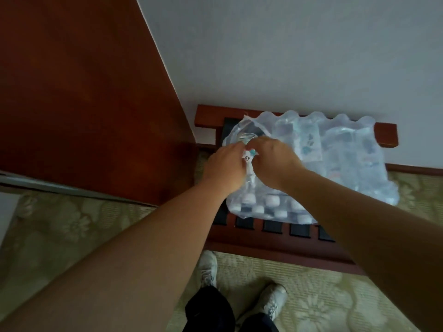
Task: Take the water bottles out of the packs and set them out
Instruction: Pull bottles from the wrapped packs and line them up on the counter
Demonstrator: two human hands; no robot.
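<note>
Water bottles [335, 159] lie on their sides, shrink-wrapped as one pack [359, 140], on a slatted wooden rack [275, 254] right of the frame's centre, with their white caps [272, 200] facing the lower edge. At the pack's upper-left corner the film is torn open. There the left hand [225, 166] and right hand [273, 159] sit close together, fingers curled round one bottle [248, 161] whose label shows between them. Whether film is caught in the grip too I cannot tell. The likely trouble is the wrap: if it clings to the bottle, a hard pull could drag the whole pack toward the rack's left end, which it already lies near, and tip it onto the carpet [72, 224]. A sudden release could also let the bottle slip from both hands, since smooth plastic gives little purchase. Widening the tear first, with one hand pinning the pack, looks safer.
</note>
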